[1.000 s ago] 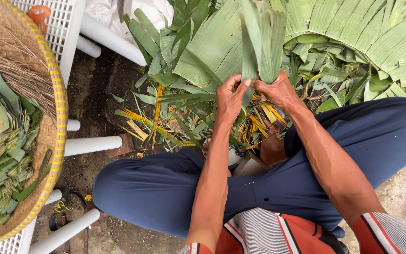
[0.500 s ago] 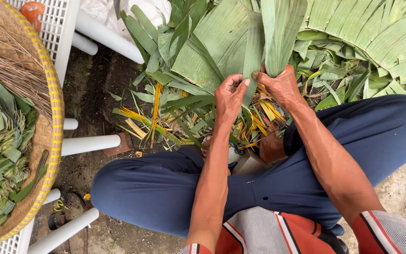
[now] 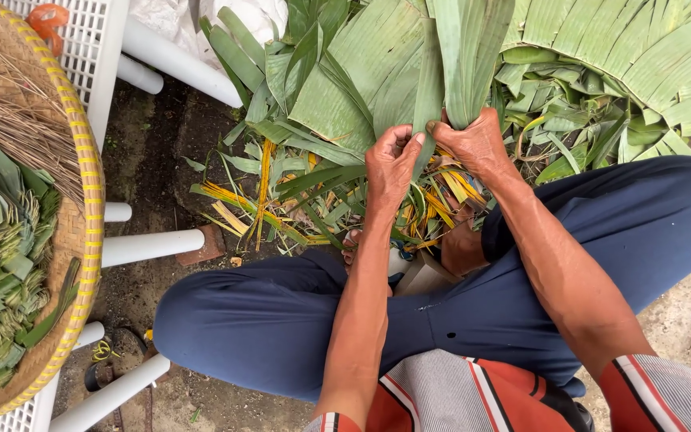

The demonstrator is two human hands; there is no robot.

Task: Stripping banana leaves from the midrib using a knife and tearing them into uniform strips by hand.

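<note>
My left hand [image 3: 391,166] and my right hand [image 3: 473,142] both grip the lower end of a long green banana leaf strip [image 3: 464,60] that runs up out of the frame. The left fingers pinch a narrower strip [image 3: 428,100] at its left edge, which is split off from the wider piece. Below my hands lies a heap of green and yellow leaf scraps [image 3: 297,200] on the ground in front of my crossed legs in blue trousers [image 3: 281,320].
A round woven tray [image 3: 81,232] with folded green leaf pieces and thin brown sticks rests at the left on a white plastic stool [image 3: 149,244]. Broad banana leaves [image 3: 641,56] are piled at the top right. The ground is dark earth.
My hands have risen a little with the leaf, and the narrow strip at its left edge has parted further from the wide piece.
</note>
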